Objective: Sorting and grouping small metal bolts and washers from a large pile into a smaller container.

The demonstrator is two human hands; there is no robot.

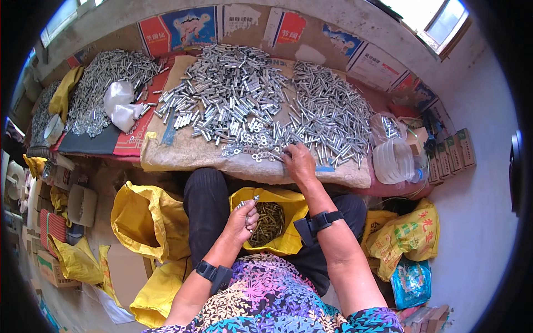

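Observation:
My left hand (pixel 246 220) is closed around a silver anchor bolt (pixel 256 198), whose tip sticks up past the thumb; other metal pieces seem to be in the same fist. It hovers over an open yellow woven sack (pixel 294 208) between my knees, which holds many brass-coloured bolts (pixel 268 222). My right hand (pixel 300 163) is at the near edge of the work surface, fingertips pinched together beside loose washers (pixel 261 137). What lies between those fingertips is hidden. Past it spread heaps of silver metal sleeves (pixel 227 89) and slim silver bolts (pixel 327 111).
At left, more metal parts (pixel 111 72) lie with white plastic scoops (pixel 122 105). A clear plastic tub (pixel 393 161) and small boxes (pixel 452 154) stand at right. An open yellow sack (pixel 147 219) is beside my left leg; a filled yellow bag (pixel 405 236) sits at my right.

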